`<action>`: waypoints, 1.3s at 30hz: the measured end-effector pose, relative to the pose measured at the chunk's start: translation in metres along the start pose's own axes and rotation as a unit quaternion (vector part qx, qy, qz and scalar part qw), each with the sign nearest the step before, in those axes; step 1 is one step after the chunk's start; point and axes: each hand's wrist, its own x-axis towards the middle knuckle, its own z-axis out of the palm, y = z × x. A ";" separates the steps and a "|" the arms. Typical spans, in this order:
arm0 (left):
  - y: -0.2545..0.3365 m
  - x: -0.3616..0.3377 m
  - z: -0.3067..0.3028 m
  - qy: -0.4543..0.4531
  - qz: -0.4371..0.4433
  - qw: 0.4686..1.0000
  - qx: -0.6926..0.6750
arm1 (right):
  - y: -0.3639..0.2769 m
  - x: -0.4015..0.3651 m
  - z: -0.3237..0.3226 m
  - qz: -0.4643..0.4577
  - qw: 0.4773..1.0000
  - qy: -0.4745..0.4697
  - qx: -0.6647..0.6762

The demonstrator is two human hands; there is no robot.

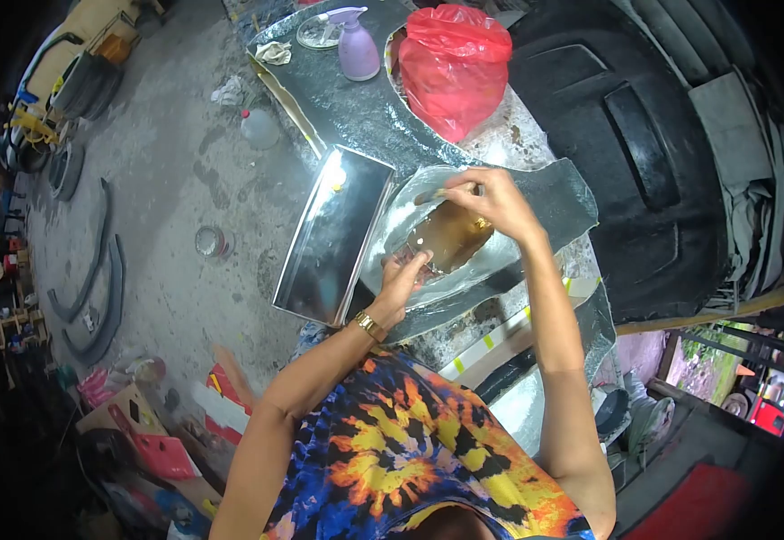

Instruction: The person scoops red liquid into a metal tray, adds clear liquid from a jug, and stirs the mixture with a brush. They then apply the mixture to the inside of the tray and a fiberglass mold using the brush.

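1 slim tool (pixel 430 195) is pinched in right hand (pixel 485 196), 1 amber piece (pixel 450 238) in left hand (pixel 403 281).

A spotty worktop (pixel 516 133) holds a puffy red bag (pixel 455 76). One dark, shiny sheet (pixel 320 94) lies beside the bag. Another sheet (pixel 558 200) lies on the person's side of it.

Purple spray bottle (pixel 358 52) stands between crumpled white cloth (pixel 274 53) and red plastic bag (pixel 456 76); on grey floor (pixel 162 189), red-capped bottle (pixel 259 130), round container (pixel 211 241), curved dark strips (pixel 120 288); large black panel (pixel 608 153) at right.
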 end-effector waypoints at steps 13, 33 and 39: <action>0.014 -0.011 0.011 -0.002 0.024 1.000 -0.001 | 0.051 0.018 0.052 0.083 0.976 0.159 0.125; 0.000 0.001 0.005 -0.006 0.038 0.999 0.002 | 0.008 -0.045 -0.024 0.050 0.995 0.076 0.030; -0.001 0.000 0.008 0.014 0.027 0.999 0.015 | 0.007 0.012 0.031 0.013 0.997 0.009 -0.072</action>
